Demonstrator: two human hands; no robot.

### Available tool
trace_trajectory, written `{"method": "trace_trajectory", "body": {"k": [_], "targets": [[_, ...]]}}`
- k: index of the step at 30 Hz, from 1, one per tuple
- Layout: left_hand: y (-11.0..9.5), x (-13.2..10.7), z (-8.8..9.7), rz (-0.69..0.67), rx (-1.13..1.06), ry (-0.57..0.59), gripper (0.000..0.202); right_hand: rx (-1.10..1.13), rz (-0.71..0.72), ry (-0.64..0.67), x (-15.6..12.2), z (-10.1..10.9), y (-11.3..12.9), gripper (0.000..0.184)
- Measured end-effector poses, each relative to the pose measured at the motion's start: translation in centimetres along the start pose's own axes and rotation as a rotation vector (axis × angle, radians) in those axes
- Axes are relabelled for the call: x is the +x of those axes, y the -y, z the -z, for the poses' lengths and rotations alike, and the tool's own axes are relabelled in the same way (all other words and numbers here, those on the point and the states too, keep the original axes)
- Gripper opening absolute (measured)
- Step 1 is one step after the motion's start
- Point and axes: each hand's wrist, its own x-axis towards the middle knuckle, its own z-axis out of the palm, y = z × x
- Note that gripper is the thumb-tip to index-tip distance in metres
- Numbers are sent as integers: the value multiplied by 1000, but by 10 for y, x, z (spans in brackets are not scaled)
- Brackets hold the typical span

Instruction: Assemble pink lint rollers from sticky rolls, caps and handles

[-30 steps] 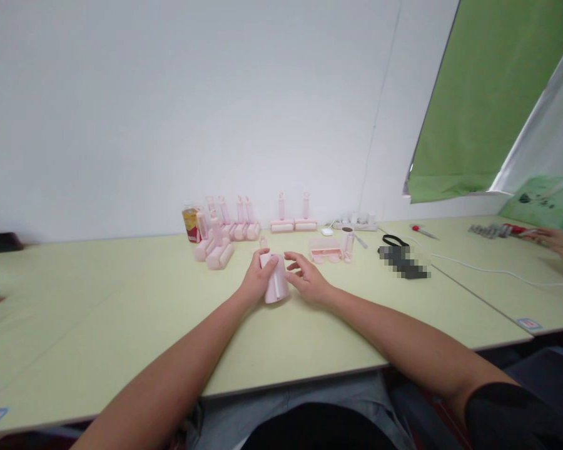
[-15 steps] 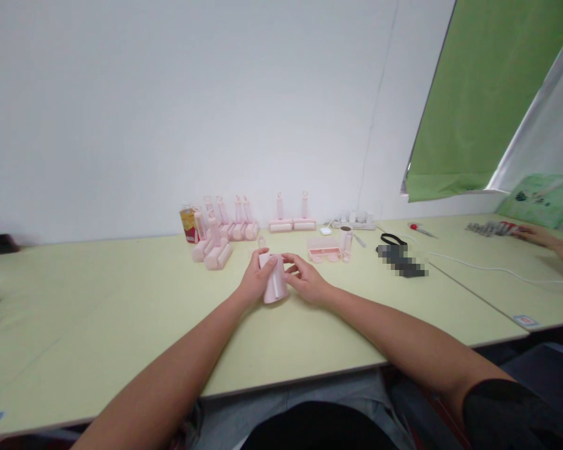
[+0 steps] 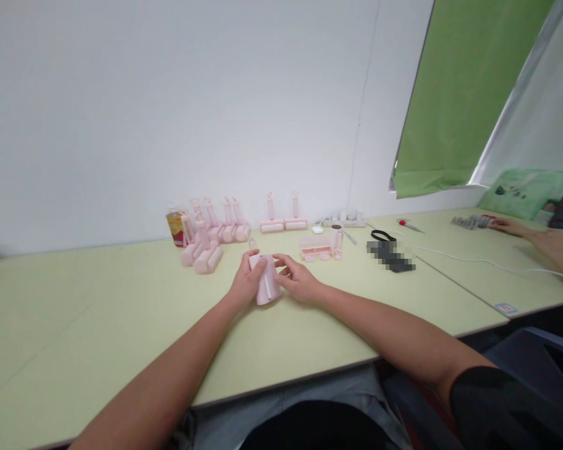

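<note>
Over the near part of the table I hold a pale pink lint roller [image 3: 268, 284], its rounded body tilted, a white strip running down its side. My left hand [image 3: 248, 278] wraps its left side, thumb across the front. The curled fingers of my right hand [image 3: 300, 281] meet its upper right edge, thumb and forefinger pinching there; the exact contact is partly hidden. Just behind my left hand a small pink loop [image 3: 253, 244] shows, perhaps the handle end. Beyond it, two more pink lint rollers [image 3: 209, 257] lie in front of several others.
Two lint rollers [image 3: 284, 225] stand by the wall. Right of them are an open pink case [image 3: 315, 251], a roll [image 3: 336, 237], a power strip [image 3: 344, 220], a black strap [image 3: 382, 235] and a red-handled tool [image 3: 408, 225]. Another person's hand [image 3: 511, 226] rests at far right.
The view has shifted a little to the right, so everything on the table appears further left. Both hands keep nearly the same hold on the lint roller.
</note>
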Motion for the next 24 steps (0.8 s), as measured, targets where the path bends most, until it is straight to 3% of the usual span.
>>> {"method": "trace_trajectory", "body": {"k": [12,24], "targets": [[4,0,-2,30,-52,-8,63,19,-3,9,2,-1,-13,59],[9,3,2,-7,76,15,58,21,-12,22,2,0,-17,62]]}}
